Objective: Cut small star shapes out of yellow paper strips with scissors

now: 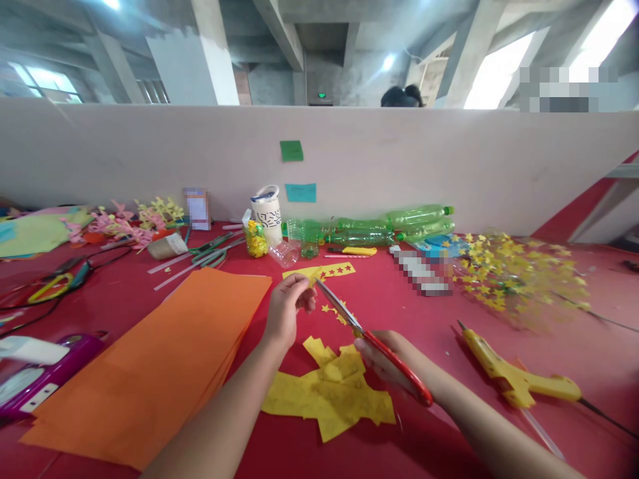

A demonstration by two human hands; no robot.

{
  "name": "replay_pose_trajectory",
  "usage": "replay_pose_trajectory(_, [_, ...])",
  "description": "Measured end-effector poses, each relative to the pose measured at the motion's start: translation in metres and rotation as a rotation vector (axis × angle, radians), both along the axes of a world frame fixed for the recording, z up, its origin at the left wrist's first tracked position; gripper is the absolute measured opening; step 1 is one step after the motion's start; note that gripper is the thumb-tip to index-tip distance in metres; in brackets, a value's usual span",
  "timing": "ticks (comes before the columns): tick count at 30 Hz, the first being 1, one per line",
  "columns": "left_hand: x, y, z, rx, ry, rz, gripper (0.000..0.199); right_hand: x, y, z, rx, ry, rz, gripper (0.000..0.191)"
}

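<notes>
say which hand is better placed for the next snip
Right, probably: the right hand holds the red-handled scissors, tips close to the yellow piece, while the left hand pinches that piece.

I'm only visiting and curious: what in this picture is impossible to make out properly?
All in the head view:
Yellow piece: partly covered by the left hand, so its outline is unclear.
Right hand: partly hidden behind the scissors, so its exact grip is unclear.
Green note: any writing is too small.
Purple device: cut off by the left edge.
Person: hidden below the hair by the partition.
</notes>
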State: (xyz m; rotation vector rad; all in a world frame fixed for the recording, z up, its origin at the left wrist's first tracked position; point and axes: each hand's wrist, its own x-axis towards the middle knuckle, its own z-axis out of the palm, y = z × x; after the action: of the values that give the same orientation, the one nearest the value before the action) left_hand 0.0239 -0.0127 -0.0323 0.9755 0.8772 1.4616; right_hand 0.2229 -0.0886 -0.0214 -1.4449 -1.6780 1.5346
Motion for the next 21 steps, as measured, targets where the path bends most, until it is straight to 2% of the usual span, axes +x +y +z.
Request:
replay_pose_trajectory(10, [0.0003,-0.0014,0.0004,0.081,0.174,-0.011,0.018,0.0030,0.0016,-0.0002,0.015,-0.036,0.019,0.044])
replay_pose_trajectory(13, [0.0005,-0.0025,0.0011,0.074,0.146,-0.019,0.018,0.0012,0.0007,0.0014,0.000,-0.025,-0.004,0.044])
replay_pose_trajectory(18, [0.0024,-0.0043,0.0015,0.040,0.066,-0.115,0.018,-0.0015,-0.0011,0.0041,-0.013,0.015,-0.035,0.045])
replay_pose_trajectory(21, [0.0029,-0.0038,0.0008,0.018,0.033,-0.092,0.016,-0.0015,-0.0006,0.0031,-0.018,0.022,-0.030,0.045])
